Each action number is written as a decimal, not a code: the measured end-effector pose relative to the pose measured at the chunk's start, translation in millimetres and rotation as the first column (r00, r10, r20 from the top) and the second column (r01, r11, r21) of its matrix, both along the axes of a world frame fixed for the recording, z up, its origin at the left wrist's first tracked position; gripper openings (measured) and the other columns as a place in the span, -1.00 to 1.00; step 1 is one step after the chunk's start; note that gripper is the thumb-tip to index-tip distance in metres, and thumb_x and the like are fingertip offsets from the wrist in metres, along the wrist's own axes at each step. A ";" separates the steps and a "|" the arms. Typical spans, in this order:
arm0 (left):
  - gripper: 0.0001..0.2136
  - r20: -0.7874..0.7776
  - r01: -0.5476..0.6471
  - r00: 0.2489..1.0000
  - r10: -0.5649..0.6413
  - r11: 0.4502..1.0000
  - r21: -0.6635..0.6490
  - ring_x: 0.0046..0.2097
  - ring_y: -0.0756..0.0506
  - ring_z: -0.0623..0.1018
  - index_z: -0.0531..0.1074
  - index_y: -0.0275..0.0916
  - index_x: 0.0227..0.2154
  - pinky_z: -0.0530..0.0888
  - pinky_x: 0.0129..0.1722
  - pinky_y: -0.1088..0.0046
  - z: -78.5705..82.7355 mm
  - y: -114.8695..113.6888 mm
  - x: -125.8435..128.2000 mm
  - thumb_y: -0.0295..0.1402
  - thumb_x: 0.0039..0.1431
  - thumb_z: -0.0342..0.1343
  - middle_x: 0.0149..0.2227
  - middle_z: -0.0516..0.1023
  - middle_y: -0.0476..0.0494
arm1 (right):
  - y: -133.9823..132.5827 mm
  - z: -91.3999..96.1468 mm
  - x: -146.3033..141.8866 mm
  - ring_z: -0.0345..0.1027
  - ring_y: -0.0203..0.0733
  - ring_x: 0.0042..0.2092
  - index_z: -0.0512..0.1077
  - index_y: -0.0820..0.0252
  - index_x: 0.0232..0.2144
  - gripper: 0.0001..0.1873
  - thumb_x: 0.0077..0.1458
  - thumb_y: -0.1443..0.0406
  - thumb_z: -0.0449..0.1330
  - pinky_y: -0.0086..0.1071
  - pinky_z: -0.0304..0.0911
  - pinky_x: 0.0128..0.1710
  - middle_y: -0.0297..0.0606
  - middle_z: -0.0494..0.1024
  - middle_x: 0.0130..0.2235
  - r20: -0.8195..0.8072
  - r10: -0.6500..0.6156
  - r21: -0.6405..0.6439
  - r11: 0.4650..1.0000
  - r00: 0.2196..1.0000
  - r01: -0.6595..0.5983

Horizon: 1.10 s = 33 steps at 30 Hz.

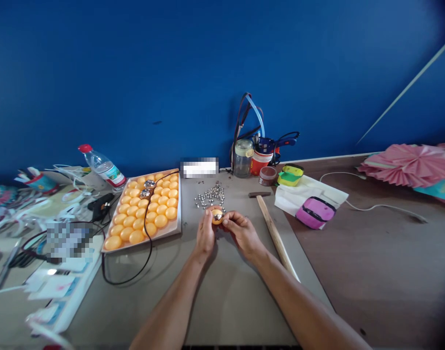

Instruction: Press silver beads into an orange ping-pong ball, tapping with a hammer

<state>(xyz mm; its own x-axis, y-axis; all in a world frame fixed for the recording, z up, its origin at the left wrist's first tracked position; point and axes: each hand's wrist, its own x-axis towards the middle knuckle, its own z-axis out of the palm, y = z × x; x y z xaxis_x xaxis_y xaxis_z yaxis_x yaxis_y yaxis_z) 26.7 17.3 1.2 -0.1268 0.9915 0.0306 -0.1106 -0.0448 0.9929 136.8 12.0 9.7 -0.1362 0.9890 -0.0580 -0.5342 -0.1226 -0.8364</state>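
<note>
Between my two hands is an orange ball (pixel 217 217), like a table tennis ball, with shiny silver pieces on its near face. My left hand (pixel 206 234) grips it from the left side. The fingers of my right hand (pixel 243 231) are closed at its right edge; whether they also pinch a small silver piece cannot be made out. Just beyond the hands, loose silver studs or beads (pixel 215 193) lie scattered on the grey mat (pixel 240 296). To the left, a shallow white box (pixel 180 214) holds rows of orange balls (pixel 160 221), two of them covered in silver (pixel 145 193).
A hammer (pixel 275 233) lies right of my hands. A black cord (pixel 146 262) crosses the box. Behind stand a glass jar (pixel 243 163), a red cup (pixel 260 163) of tools and a bottle (pixel 107 170). Purple (pixel 316 212) and yellow (pixel 291 174) pouches lie right; cables clutter the left.
</note>
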 end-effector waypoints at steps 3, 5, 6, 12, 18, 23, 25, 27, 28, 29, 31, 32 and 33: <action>-0.56 0.014 0.003 1.000 -0.004 1.000 0.017 -0.29 -0.08 0.45 0.41 -0.26 -0.20 0.41 -0.28 0.39 0.9 -0.1 -0.3 -0.01 0.18 -0.17 -0.32 0.49 -0.14 | -0.3 0.1 0.2 0.12 -0.36 -0.46 0.44 0.18 -0.56 -0.79 -0.23 0.20 0.36 -0.44 0.06 -0.40 -0.40 0.37 -0.53 0.003 0.005 -0.008 1.000 1.000 -0.005; -0.58 0.013 0.004 1.000 -0.004 1.000 0.024 -0.31 -0.07 0.44 0.42 -0.26 -0.21 0.40 -0.31 0.41 2.5 -0.6 -0.7 -0.03 0.18 -0.16 -0.34 0.48 -0.13 | -0.7 0.3 0.2 0.12 -0.36 -0.46 0.44 0.18 -0.56 -0.79 -0.23 0.20 0.36 -0.44 0.06 -0.40 -0.40 0.36 -0.53 0.009 0.006 -0.005 1.000 1.000 -0.006; -0.59 0.008 0.003 1.000 -0.003 1.000 0.027 -0.32 -0.06 0.43 0.42 -0.26 -0.22 0.39 -0.32 0.42 3.5 -1.0 -0.9 -0.04 0.18 -0.16 -0.35 0.47 -0.13 | -0.8 0.3 0.2 0.12 -0.36 -0.47 0.44 0.18 -0.56 -0.79 -0.23 0.20 0.36 -0.44 0.06 -0.40 -0.40 0.36 -0.54 0.013 0.005 -0.003 1.000 1.000 -0.005; -0.65 -0.049 0.001 0.999 0.002 0.999 0.047 -0.34 -0.04 0.40 0.43 -0.24 -0.26 0.35 -0.34 0.47 9.7 -2.4 -2.3 -0.12 0.19 -0.15 -0.35 0.44 -0.09 | -0.2 -1.1 0.0 0.11 -0.36 -0.47 0.45 0.18 -0.57 -0.80 -0.23 0.21 0.36 -0.44 0.05 -0.41 -0.39 0.36 -0.54 0.028 0.015 0.000 1.000 0.999 -0.015; -0.67 -0.092 -0.014 0.996 0.018 0.999 0.042 -0.35 -0.04 0.39 0.42 -0.24 -0.29 0.35 -0.36 0.48 16.7 -3.9 -0.9 -0.14 0.19 -0.15 -0.37 0.43 -0.09 | -0.6 1.2 -0.2 0.10 -0.37 -0.48 0.44 0.19 -0.59 -0.80 -0.25 0.22 0.36 -0.45 0.03 -0.43 -0.40 0.35 -0.56 0.028 0.015 -0.026 1.000 1.000 -0.014; -0.67 -0.121 -0.045 0.991 0.053 0.997 0.067 -0.37 -0.03 0.38 0.42 -0.24 -0.32 0.35 -0.38 0.48 18.5 -4.0 0.9 -0.15 0.20 -0.17 -0.39 0.42 -0.08 | -1.6 0.6 -0.9 0.12 -0.37 -0.48 0.42 0.20 -0.58 -0.77 -0.25 0.19 0.36 -0.45 0.05 -0.43 -0.40 0.35 -0.56 0.015 0.020 -0.046 0.999 1.000 -0.020; -0.67 -0.114 -0.047 0.992 0.054 0.997 0.069 -0.37 -0.03 0.38 0.42 -0.24 -0.31 0.35 -0.38 0.48 17.7 -4.2 1.0 -0.14 0.20 -0.16 -0.39 0.43 -0.08 | -1.8 -0.4 -1.5 0.12 -0.36 -0.48 0.42 0.20 -0.58 -0.76 -0.24 0.19 0.36 -0.46 0.06 -0.44 -0.40 0.34 -0.57 0.000 0.023 -0.052 0.998 1.000 -0.023; -0.68 -0.103 -0.045 0.993 0.052 0.997 0.067 -0.38 -0.03 0.38 0.42 -0.23 -0.31 0.35 -0.40 0.48 17.0 -4.7 1.2 -0.13 0.19 -0.15 -0.39 0.43 -0.08 | -1.8 -1.0 -1.8 0.13 -0.36 -0.48 0.41 0.20 -0.58 -0.76 -0.24 0.20 0.36 -0.46 0.06 -0.44 -0.40 0.34 -0.57 -0.017 0.028 -0.050 0.998 0.999 -0.029; -0.68 -0.096 -0.044 0.994 0.050 0.997 0.062 -0.39 -0.03 0.38 0.41 -0.23 -0.31 0.35 -0.41 0.48 16.9 -5.0 1.4 -0.13 0.19 -0.15 -0.40 0.43 -0.08 | -1.8 -1.1 -1.9 0.13 -0.36 -0.48 0.41 0.20 -0.59 -0.76 -0.24 0.20 0.36 -0.46 0.06 -0.44 -0.40 0.34 -0.57 -0.023 0.034 -0.049 0.998 0.999 -0.035; -0.67 -0.090 -0.045 0.995 0.050 0.997 0.056 -0.39 -0.03 0.38 0.41 -0.23 -0.30 0.35 -0.42 0.48 16.9 -5.3 1.7 -0.13 0.19 -0.15 -0.40 0.43 -0.08 | -1.7 -1.1 -2.0 0.13 -0.36 -0.49 0.41 0.20 -0.59 -0.76 -0.24 0.20 0.36 -0.46 0.06 -0.44 -0.40 0.34 -0.58 -0.027 0.041 -0.047 0.998 0.999 -0.042; -0.67 -0.080 -0.050 0.995 0.053 0.998 0.043 -0.42 -0.03 0.37 0.41 -0.23 -0.30 0.34 -0.44 0.48 17.1 -5.9 2.3 -0.13 0.20 -0.16 -0.42 0.42 -0.08 | -1.7 -0.6 -1.9 0.13 -0.37 -0.49 0.41 0.20 -0.60 -0.77 -0.23 0.21 0.36 -0.47 0.06 -0.44 -0.41 0.33 -0.58 -0.031 0.054 -0.047 0.997 0.998 -0.055; -0.67 -0.079 -0.051 0.995 0.054 0.998 0.038 -0.42 -0.03 0.37 0.41 -0.23 -0.30 0.34 -0.45 0.48 17.2 -6.2 2.5 -0.13 0.20 -0.17 -0.42 0.42 -0.07 | -1.7 -0.2 -1.8 0.13 -0.37 -0.49 0.41 0.20 -0.60 -0.78 -0.23 0.21 0.36 -0.47 0.06 -0.44 -0.41 0.33 -0.59 -0.031 0.057 -0.051 0.997 0.998 -0.058; -0.67 -0.081 -0.054 0.995 0.057 0.998 0.040 -0.42 -0.02 0.36 0.41 -0.22 -0.30 0.33 -0.45 0.48 17.2 -6.3 2.7 -0.13 0.20 -0.17 -0.42 0.42 -0.07 | -1.8 0.2 -1.7 0.13 -0.37 -0.49 0.41 0.20 -0.60 -0.78 -0.23 0.22 0.36 -0.46 0.06 -0.44 -0.41 0.33 -0.59 -0.032 0.058 -0.057 0.997 0.998 -0.060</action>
